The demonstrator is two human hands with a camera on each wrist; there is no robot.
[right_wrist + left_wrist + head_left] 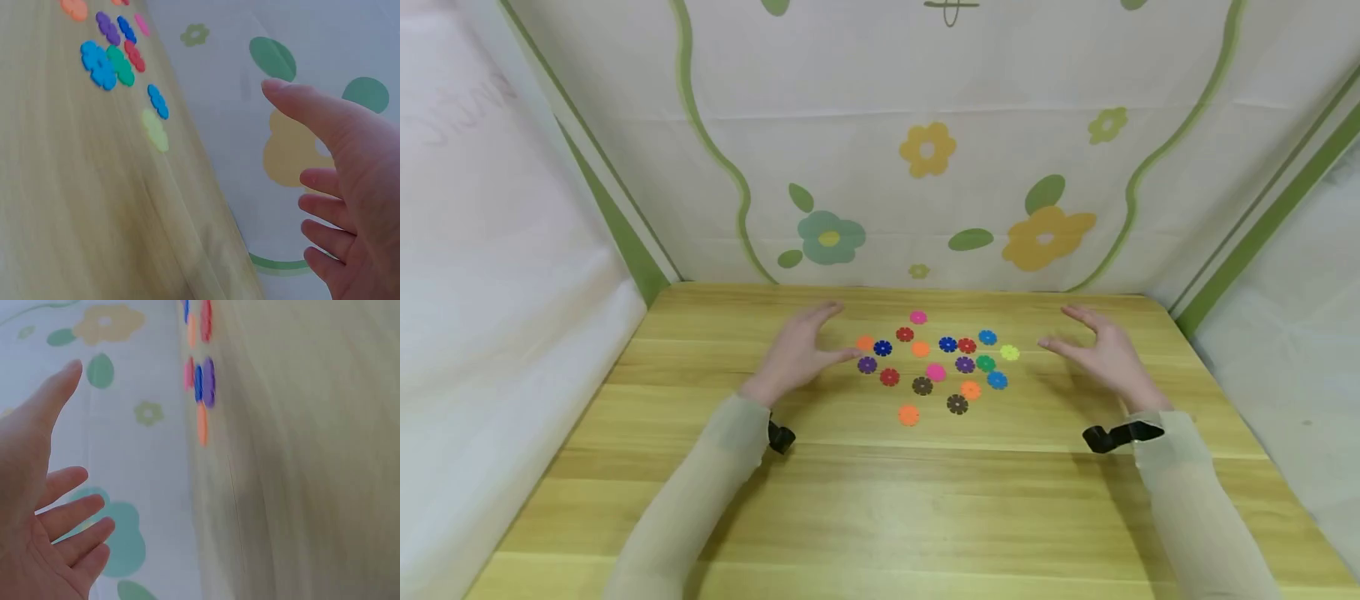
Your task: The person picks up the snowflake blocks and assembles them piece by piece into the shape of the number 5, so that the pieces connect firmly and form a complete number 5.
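Several flat, notched plastic discs lie spread over the middle of the table, among them a pink disc (pixel 936 372), a green disc (pixel 986 363) and a dark brown disc (pixel 957 404). My left hand (pixel 797 350) hovers left of them, thumb and fingers spread apart, nearest to an orange disc (pixel 866 342) and a purple disc (pixel 867 365). On the other side my right hand (pixel 1101 354) is held above the wood, its thumb toward a yellow disc (pixel 1010 352). Both wrist views show relaxed fingers holding nothing; a light blue disc (pixel 98 65) appears in the right one.
The wooden table (pixel 865 517) meets a white cloth (pixel 865 75) printed with flowers and leaves at its back edge. White cloth also hangs at the left and right sides. A black strap (pixel 1123 435) sits on the right wrist, another (pixel 781 435) on the left.
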